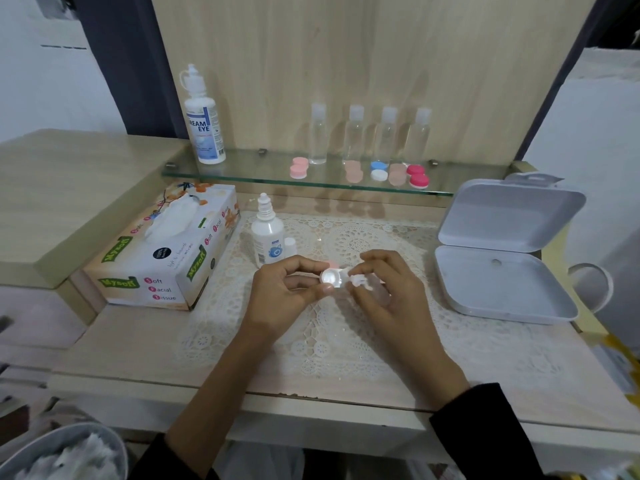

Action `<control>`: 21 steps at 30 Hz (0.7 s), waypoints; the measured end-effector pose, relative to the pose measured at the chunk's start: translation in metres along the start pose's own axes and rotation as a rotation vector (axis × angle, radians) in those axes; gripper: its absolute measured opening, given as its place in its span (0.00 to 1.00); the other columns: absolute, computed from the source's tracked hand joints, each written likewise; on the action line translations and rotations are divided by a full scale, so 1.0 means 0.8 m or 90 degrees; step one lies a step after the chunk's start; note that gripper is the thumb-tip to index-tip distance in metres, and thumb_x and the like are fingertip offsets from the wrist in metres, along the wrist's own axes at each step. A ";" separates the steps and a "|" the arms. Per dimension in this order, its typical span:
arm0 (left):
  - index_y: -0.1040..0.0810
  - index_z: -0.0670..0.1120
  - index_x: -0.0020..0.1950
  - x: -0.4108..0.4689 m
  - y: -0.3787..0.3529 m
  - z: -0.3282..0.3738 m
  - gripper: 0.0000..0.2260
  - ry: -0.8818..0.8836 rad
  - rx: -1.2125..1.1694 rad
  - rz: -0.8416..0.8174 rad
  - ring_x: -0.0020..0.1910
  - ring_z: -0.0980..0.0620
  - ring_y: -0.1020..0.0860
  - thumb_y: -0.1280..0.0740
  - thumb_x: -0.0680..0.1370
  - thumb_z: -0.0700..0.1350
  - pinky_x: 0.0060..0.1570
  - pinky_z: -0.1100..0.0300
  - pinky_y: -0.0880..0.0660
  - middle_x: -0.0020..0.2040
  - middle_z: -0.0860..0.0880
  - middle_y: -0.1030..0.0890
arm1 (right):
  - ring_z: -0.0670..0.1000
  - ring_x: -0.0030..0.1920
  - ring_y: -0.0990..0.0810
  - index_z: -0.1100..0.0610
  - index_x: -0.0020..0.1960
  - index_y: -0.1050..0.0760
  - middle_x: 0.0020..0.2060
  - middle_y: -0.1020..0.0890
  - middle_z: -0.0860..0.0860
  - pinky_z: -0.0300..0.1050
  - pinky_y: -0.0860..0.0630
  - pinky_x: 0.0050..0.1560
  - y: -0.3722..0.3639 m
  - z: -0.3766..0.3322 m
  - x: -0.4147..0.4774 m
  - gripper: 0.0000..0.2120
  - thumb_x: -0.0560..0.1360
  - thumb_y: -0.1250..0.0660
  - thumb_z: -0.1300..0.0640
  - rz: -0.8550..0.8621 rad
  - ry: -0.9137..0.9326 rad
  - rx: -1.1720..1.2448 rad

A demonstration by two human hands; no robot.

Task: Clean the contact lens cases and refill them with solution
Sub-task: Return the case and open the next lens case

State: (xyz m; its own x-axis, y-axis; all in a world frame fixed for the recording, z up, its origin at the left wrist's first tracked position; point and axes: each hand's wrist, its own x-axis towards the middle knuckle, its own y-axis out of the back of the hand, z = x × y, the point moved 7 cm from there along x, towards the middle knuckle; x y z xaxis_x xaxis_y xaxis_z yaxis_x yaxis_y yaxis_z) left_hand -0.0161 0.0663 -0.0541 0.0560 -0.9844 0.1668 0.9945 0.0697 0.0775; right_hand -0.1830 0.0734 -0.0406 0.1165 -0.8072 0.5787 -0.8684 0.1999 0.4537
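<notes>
between the two hands, over a lace mat (346,341), a white contact lens case (331,278) is held with one open well facing up. it is pinched by the left hand (287,292) between the thumb and the curled fingers. a small white piece (358,281), too blurred to be identified, is pinched by the fingertips of the right hand (384,289), right beside the case. just beyond the left hand a small solution bottle (267,233) is stood upright on the mat, with a white cap (290,244) next to it. further to the left of that hand a tissue box (166,251) is laid on the surface (138,358). to the right of the right hand a white plastic box (502,282) is left with its lid open. well beyond both hands, a glass shelf (242,174) is loaded with a large solution bottle (204,123), four clear bottles (355,136) and several coloured lens cases (378,170).
</notes>
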 end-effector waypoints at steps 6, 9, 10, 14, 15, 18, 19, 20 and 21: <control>0.18 0.46 0.45 0.000 0.000 -0.005 0.12 0.011 0.011 -0.021 0.42 0.52 0.16 0.26 0.68 0.32 0.44 0.65 0.23 0.41 0.49 0.15 | 0.45 0.40 0.22 0.58 0.46 0.19 0.42 0.20 0.47 0.45 0.24 0.39 -0.001 0.001 -0.001 0.06 0.70 0.26 0.61 -0.015 0.031 -0.080; 0.18 0.45 0.46 0.000 -0.002 -0.006 0.11 0.009 0.018 -0.036 0.43 0.52 0.16 0.26 0.68 0.32 0.45 0.64 0.22 0.41 0.49 0.15 | 0.46 0.40 0.22 0.59 0.46 0.18 0.43 0.21 0.47 0.44 0.25 0.39 -0.002 0.001 0.000 0.07 0.68 0.27 0.64 -0.012 0.035 -0.108; 0.18 0.45 0.46 0.000 -0.003 -0.007 0.11 0.009 0.020 -0.041 0.43 0.52 0.16 0.25 0.68 0.32 0.44 0.64 0.22 0.41 0.48 0.15 | 0.46 0.39 0.23 0.59 0.45 0.19 0.42 0.22 0.47 0.44 0.25 0.39 -0.002 0.002 -0.001 0.07 0.67 0.28 0.65 -0.013 0.036 -0.111; 0.18 0.43 0.46 0.000 -0.005 -0.008 0.11 0.006 0.022 -0.060 0.43 0.51 0.16 0.25 0.68 0.33 0.44 0.63 0.22 0.41 0.47 0.15 | 0.47 0.40 0.23 0.57 0.42 0.21 0.42 0.23 0.45 0.50 0.25 0.39 -0.004 0.007 -0.001 0.03 0.67 0.30 0.61 -0.026 0.019 -0.076; 0.18 0.43 0.46 0.000 -0.006 -0.008 0.11 0.005 0.021 -0.061 0.43 0.51 0.16 0.25 0.68 0.33 0.44 0.63 0.22 0.41 0.47 0.15 | 0.47 0.41 0.23 0.56 0.41 0.21 0.41 0.23 0.44 0.51 0.25 0.39 -0.003 0.009 0.000 0.05 0.67 0.31 0.55 -0.028 0.002 -0.053; 0.18 0.45 0.45 0.000 -0.007 -0.006 0.10 -0.005 0.015 -0.054 0.43 0.52 0.16 0.26 0.68 0.33 0.43 0.65 0.23 0.41 0.49 0.15 | 0.51 0.43 0.22 0.51 0.39 0.22 0.41 0.21 0.47 0.52 0.25 0.40 -0.002 0.020 0.001 0.06 0.65 0.27 0.51 -0.022 -0.089 0.093; 0.18 0.45 0.45 0.000 -0.006 -0.005 0.10 -0.010 0.013 -0.049 0.43 0.52 0.16 0.26 0.69 0.33 0.42 0.65 0.23 0.42 0.50 0.15 | 0.52 0.43 0.22 0.53 0.39 0.22 0.42 0.21 0.50 0.51 0.25 0.40 -0.004 0.021 0.001 0.06 0.65 0.25 0.55 -0.015 -0.127 0.203; 0.19 0.46 0.45 0.001 -0.005 -0.004 0.10 -0.016 0.009 -0.042 0.43 0.53 0.17 0.26 0.69 0.33 0.42 0.66 0.23 0.43 0.51 0.15 | 0.54 0.44 0.22 0.58 0.40 0.22 0.43 0.22 0.55 0.49 0.25 0.41 -0.007 0.021 0.000 0.06 0.66 0.25 0.61 -0.009 -0.179 0.372; 0.19 0.46 0.45 0.001 -0.003 -0.004 0.11 -0.019 0.001 -0.035 0.42 0.53 0.17 0.26 0.69 0.32 0.42 0.66 0.23 0.44 0.52 0.15 | 0.56 0.44 0.23 0.64 0.42 0.24 0.43 0.23 0.59 0.49 0.24 0.42 -0.011 0.020 -0.002 0.06 0.68 0.28 0.66 -0.009 -0.228 0.520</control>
State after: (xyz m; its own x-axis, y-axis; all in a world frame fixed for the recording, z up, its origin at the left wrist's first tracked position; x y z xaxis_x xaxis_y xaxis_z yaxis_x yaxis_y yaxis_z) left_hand -0.0182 0.0652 -0.0571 -0.0006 -0.9814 0.1922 0.9959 0.0168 0.0888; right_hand -0.1837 0.0639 -0.0563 0.0911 -0.9590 0.2683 -0.9566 -0.1592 -0.2441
